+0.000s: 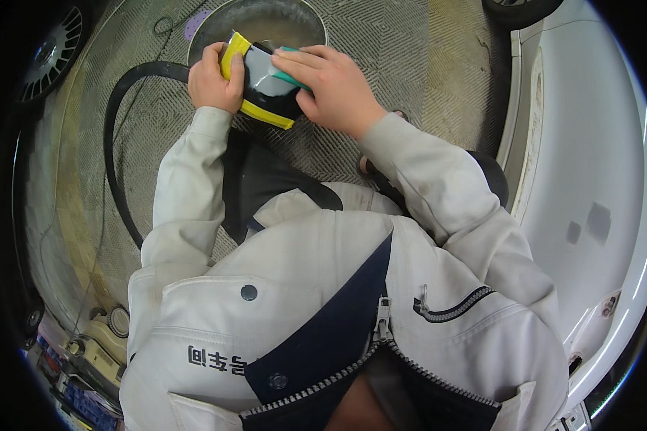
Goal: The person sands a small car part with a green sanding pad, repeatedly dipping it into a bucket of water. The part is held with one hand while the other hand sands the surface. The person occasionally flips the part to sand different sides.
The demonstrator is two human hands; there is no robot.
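Out in front of me, my left hand (216,80) grips the left edge of a curved, glossy black car part (261,75) with a grey patch on its face. Its size and shape resemble a mirror cover. Yellow masking tape (266,116) runs along its left and lower edges. My right hand (340,87) presses a thin green pad (292,77) flat against the part's upper right side, fingers lying over it. The pad's underside is hidden. Both hands are over the near rim of a round basin (322,20) with murky liquid in it.
A black hose (110,136) curves along the patterned floor mat on the left. Beside the basin lies a purple disc (195,24). A white car body (589,172) with grey patches stands close on the right; a car wheel (50,54) is at the far left.
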